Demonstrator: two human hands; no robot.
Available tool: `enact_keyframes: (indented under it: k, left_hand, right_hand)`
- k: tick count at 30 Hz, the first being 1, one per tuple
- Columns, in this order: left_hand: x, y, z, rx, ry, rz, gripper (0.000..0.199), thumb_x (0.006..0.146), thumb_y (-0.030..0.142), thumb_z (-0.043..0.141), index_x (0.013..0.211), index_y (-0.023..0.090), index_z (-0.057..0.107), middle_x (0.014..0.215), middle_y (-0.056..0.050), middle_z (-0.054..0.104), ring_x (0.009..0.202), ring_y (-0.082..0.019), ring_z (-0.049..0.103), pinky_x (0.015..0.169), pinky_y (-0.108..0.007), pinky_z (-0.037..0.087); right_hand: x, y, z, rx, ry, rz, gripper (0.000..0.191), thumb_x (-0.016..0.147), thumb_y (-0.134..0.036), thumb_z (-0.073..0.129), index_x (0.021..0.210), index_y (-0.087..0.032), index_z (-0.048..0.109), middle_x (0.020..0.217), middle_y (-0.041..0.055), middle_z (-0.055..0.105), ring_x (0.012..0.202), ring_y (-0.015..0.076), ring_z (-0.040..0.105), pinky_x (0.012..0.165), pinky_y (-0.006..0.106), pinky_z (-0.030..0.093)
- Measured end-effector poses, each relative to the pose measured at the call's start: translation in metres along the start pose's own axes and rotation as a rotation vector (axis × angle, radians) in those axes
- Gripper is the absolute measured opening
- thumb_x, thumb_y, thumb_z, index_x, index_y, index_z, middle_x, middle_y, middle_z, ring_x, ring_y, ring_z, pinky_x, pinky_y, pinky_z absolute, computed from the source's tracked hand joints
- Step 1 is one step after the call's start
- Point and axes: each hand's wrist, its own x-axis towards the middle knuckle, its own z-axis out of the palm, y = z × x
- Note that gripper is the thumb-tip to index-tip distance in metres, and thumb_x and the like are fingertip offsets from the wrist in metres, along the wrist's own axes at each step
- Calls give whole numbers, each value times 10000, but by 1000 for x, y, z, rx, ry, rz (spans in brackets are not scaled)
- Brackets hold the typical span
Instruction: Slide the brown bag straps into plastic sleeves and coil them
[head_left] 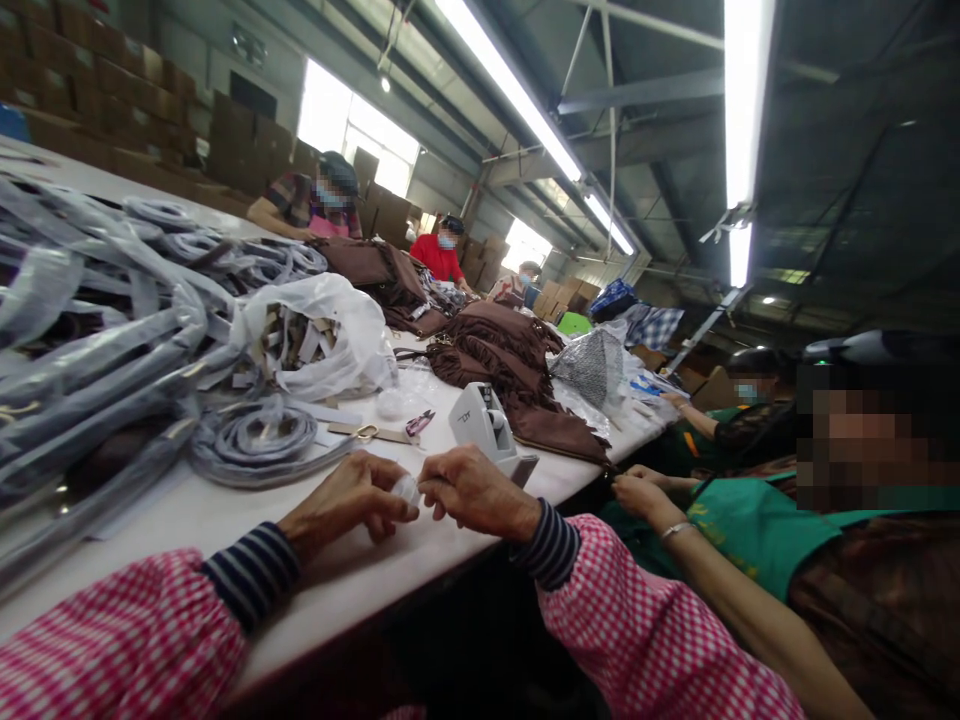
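Over the table's near edge, my left hand (349,505) is closed, with thumb and fingers pinching a small piece of crumpled clear plastic (406,488). My right hand (480,490) meets it from the other side, fingertips closed on the plastic's right edge. What the plastic contains, if anything, cannot be made out. Just behind my right hand stands a grey tape dispenser (484,420). Small thread snips (418,426) lie beyond my hands, beside a flat strip with a gold-coloured ring (367,432). Left of these rests a coil of plastic-wrapped strap (251,440).
Plastic-wrapped straps (97,330) heap the table's left side. A white plastic bag (337,330) holds tan pieces. Brown fringed bags (495,350) lie behind the dispenser. Close on my right, a co-worker's hands (645,495) grip a brown bag's end. Other people sit around the table.
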Motion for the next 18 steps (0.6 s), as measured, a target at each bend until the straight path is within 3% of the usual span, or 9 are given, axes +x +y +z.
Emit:
enact_keyframes:
  k: [2,9,18]
  left_hand:
    - [-1,2,1,-2,10,-11,248,622,332,759,746,118,770,616,-16,647,572,-161,596,541,-236,477]
    - [-2,3,3,-6,31,1,199,601,319,767,682,140,733,578,8,607,560,-169,600,524,-247,484]
    - [1,-2,1,13,30,-5,209,622,320,757,711,131,751,602,-7,639,575,-172,607,546,-253,490]
  right_hand:
    - [-1,0,2,-5,19,9,195,894,-90,584,717,-137,650,593,-17,641,403,38,500,417,129,385]
    - [-1,11,2,62,-13,-15,171,925,-158,573,787,-136,672,722,30,705,583,110,679,430,130,425]
    - [-3,-1,7,-40,78,9,218,909,-112,588,714,-154,675,579,-6,632,497,103,596,506,193,443]
